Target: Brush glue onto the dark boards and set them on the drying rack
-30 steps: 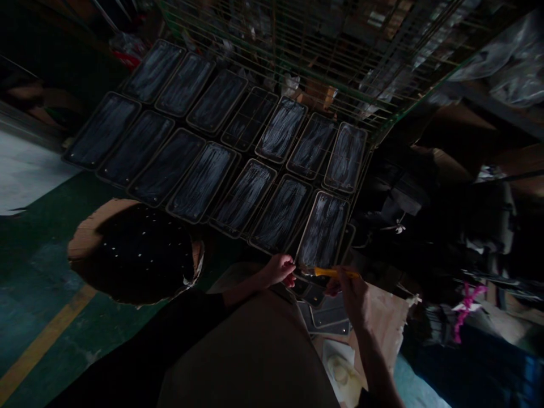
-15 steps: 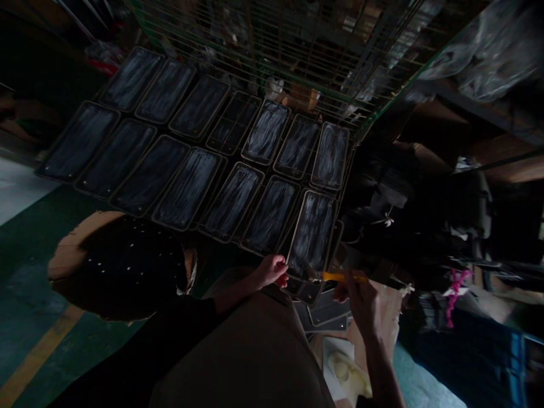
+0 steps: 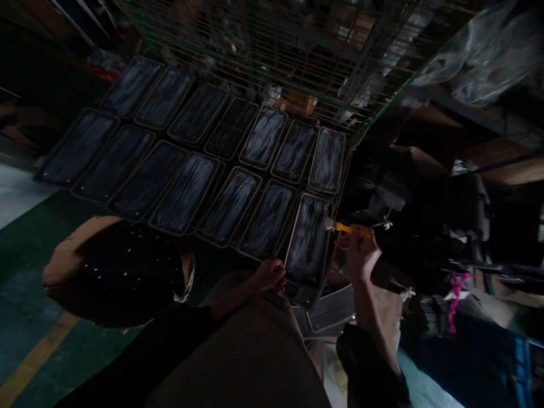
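Note:
My right hand [image 3: 362, 255] is closed round the yellow handle of a paintbrush [image 3: 343, 228]. The bristles are at the right edge of the nearest black rectangular panel [image 3: 309, 243], about halfway up. Whitish streaks cover this panel's face, and small round studs show near its bottom corners. At its lower left corner, the curled fingers of my left hand [image 3: 270, 275] pinch the edge. More streaked black panels [image 3: 268, 218] with pale rims lie in two rows to the left and beyond. Under the nearest one, the edge of another dark panel [image 3: 306, 296] sticks out.
Behind the rows stands a wire cage [image 3: 297, 73] with a green frame. At lower left is a cardboard-rimmed round container [image 3: 76, 241] with a dark, white-specked inside. A pale tray [image 3: 329, 368] sits low by my right forearm. Dark bundles [image 3: 378, 175] crowd the right.
My right hand has carried the brush from the nearest panel's bottom edge up along its right side. My left hand stays at the same corner. The view has shifted slightly.

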Demonstrator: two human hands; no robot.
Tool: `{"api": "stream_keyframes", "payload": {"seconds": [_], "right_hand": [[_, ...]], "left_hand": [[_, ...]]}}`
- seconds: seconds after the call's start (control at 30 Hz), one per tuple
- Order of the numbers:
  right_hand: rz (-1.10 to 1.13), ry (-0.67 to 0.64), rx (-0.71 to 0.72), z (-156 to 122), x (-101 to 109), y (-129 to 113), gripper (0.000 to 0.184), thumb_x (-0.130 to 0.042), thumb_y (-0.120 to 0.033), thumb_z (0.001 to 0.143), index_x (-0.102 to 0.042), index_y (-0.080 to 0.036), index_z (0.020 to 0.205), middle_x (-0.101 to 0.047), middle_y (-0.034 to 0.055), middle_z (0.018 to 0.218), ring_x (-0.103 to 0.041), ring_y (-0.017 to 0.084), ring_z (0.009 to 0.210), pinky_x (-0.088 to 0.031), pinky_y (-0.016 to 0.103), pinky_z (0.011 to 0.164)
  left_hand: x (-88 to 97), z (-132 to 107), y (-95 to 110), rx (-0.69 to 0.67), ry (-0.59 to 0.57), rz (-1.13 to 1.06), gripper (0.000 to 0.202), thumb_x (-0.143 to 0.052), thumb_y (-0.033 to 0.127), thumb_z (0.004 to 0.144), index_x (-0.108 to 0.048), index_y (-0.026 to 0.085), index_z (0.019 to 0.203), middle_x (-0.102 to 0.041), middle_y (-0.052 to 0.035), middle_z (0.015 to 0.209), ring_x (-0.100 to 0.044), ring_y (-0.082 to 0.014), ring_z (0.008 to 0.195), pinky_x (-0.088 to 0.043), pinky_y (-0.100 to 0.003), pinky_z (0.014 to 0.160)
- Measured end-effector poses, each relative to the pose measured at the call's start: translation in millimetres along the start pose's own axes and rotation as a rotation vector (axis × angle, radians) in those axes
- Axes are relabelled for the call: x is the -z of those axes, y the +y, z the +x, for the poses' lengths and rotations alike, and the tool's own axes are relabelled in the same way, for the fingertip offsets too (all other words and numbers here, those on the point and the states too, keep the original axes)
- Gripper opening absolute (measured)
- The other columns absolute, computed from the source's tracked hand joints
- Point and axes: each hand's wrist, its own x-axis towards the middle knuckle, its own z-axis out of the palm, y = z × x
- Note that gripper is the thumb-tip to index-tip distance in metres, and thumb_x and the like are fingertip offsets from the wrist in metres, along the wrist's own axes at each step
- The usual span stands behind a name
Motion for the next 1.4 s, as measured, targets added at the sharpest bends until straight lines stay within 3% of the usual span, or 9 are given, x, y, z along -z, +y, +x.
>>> {"api": "stream_keyframes", "payload": {"seconds": [0.23,0.33,0.5,0.63,0.8,0.93,1.1,1.23,1.4], "right_hand": [[0.017,-0.373,-0.171,-41.8,16.0,-22.1,0.041,-0.05,-0.06,0.089,-0.058,-0.02,0.095,-0.064,-0.0003,0.059,-0.064,0.017,0.047,-0.052,0.023,0.043],[0.076,-0.303,-0.18,-32.5,5.7,-30.9,0.04,-0.052,-0.059,0.088,-0.058,-0.02,0.096,-0.064,0.0002,0.06,-0.064,0.018,0.046,-0.051,0.023,0.042],[0.225,-0.128,-0.102,3.7,-38.1,-26.6,0.039,-0.049,-0.056,0.089,-0.055,-0.019,0.101,-0.065,0.001,0.064,-0.065,0.018,0.049,-0.053,0.026,0.045],[0.267,-0.172,-0.098,-4.0,-54.5,-15.5,0.036,-0.052,-0.053,0.088,-0.054,-0.019,0.098,-0.065,0.0019,0.064,-0.064,0.018,0.048,-0.052,0.027,0.044],[0.207,-0.282,-0.224,-59.4,-31.9,-7.8,0.034,-0.052,-0.054,0.089,-0.055,-0.02,0.094,-0.067,0.0015,0.063,-0.063,0.018,0.047,-0.051,0.025,0.043],[0.132,-0.313,-0.247,-99.9,-6.3,-10.7,0.031,-0.049,-0.053,0.091,-0.055,-0.023,0.093,-0.069,0.0019,0.068,-0.065,0.018,0.05,-0.052,0.026,0.045],[0.121,-0.388,-0.324,-125.3,14.1,-5.4,0.03,-0.048,-0.053,0.092,-0.055,-0.024,0.089,-0.068,0.0,0.061,-0.063,0.019,0.047,-0.051,0.028,0.043],[0.1,-0.331,-0.32,-109.3,17.4,8.0,0.034,-0.051,-0.055,0.09,-0.057,-0.022,0.095,-0.069,0.0012,0.063,-0.064,0.019,0.047,-0.052,0.027,0.043],[0.093,-0.136,-0.179,-53.2,10.2,17.8,0.041,-0.053,-0.058,0.088,-0.058,-0.018,0.097,-0.067,0.0006,0.062,-0.065,0.018,0.05,-0.053,0.025,0.046]], "left_hand": [[0.3,0.2,-2.0,0.013,0.002,-0.018,0.016,-0.054,0.022,0.083,-0.044,0.018,0.072,-0.058,0.0032,0.048,-0.06,-0.0131,0.039,-0.046,-0.019,0.039],[0.5,0.6,-3.1,-0.018,0.0,-0.026,0.02,-0.058,0.026,0.082,-0.044,0.017,0.071,-0.058,0.0036,0.049,-0.059,-0.0123,0.038,-0.045,-0.018,0.039],[-0.3,0.3,-0.3,0.028,0.016,-0.006,0.019,-0.058,0.024,0.081,-0.044,0.017,0.07,-0.056,0.0049,0.047,-0.058,-0.0108,0.037,-0.045,-0.017,0.04],[-0.4,0.7,1.7,0.058,0.023,-0.002,0.017,-0.057,0.02,0.08,-0.044,0.017,0.07,-0.056,0.0048,0.047,-0.059,-0.0104,0.038,-0.046,-0.016,0.041],[2.1,0.1,0.1,0.019,0.003,-0.01,0.015,-0.056,0.021,0.081,-0.045,0.017,0.072,-0.057,0.004,0.047,-0.059,-0.0111,0.038,-0.046,-0.017,0.04],[3.6,-2.1,-1.5,-0.011,-0.014,-0.062,0.017,-0.06,0.025,0.082,-0.047,0.016,0.076,-0.058,0.0038,0.049,-0.06,-0.0114,0.039,-0.047,-0.018,0.041],[4.0,-2.4,-2.7,-0.045,-0.037,-0.077,0.019,-0.06,0.026,0.082,-0.047,0.015,0.075,-0.059,0.0024,0.053,-0.06,-0.0116,0.039,-0.048,-0.019,0.039],[3.7,-0.7,-2.1,-0.033,-0.034,-0.068,0.017,-0.058,0.025,0.082,-0.046,0.016,0.076,-0.059,0.002,0.052,-0.06,-0.0128,0.04,-0.048,-0.02,0.039],[2.2,1.6,1.6,-0.002,-0.018,0.001,0.021,-0.057,0.028,0.081,-0.043,0.017,0.07,-0.058,0.0021,0.05,-0.059,-0.0132,0.039,-0.047,-0.02,0.039]]}}
